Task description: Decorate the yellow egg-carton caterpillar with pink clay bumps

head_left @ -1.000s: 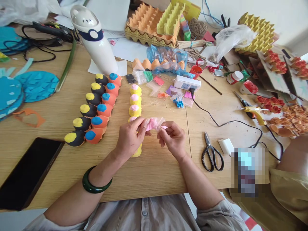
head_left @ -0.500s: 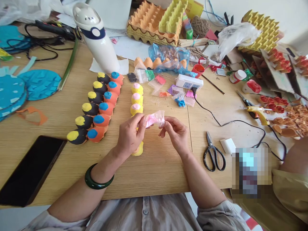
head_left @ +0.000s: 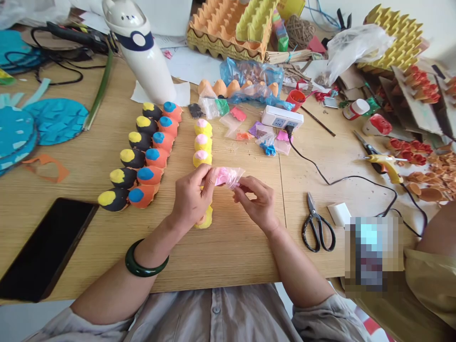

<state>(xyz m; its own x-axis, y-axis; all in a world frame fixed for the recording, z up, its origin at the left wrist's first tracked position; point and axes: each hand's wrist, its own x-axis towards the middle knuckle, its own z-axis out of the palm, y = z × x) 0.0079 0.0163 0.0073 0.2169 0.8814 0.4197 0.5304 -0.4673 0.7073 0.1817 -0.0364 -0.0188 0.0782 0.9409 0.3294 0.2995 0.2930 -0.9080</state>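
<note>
A small clear bag with pink clay (head_left: 225, 176) is held between my hands. My left hand (head_left: 193, 194) pinches its left end, and my right hand (head_left: 257, 199) pinches the right end with its fingertips. Beneath my left hand runs a strip of yellow egg-carton cups (head_left: 203, 158); the far cups have pink tops, and the middle ones are hidden by the hand. Left of it stand a row of orange cups with blue tops (head_left: 156, 175) and a row of black cups with yellow tops (head_left: 132, 158).
A black phone (head_left: 46, 247) lies at the left front, a white bottle (head_left: 146, 57) behind. Scissors (head_left: 315, 225), a power strip (head_left: 282, 117) with its cable and a glue gun (head_left: 386, 164) are on the right. A person sits at the right edge.
The bag's right end has been lowered and gathered as my right hand shifted slightly left. My left hand has hardly moved, and the view has tilted slightly.
</note>
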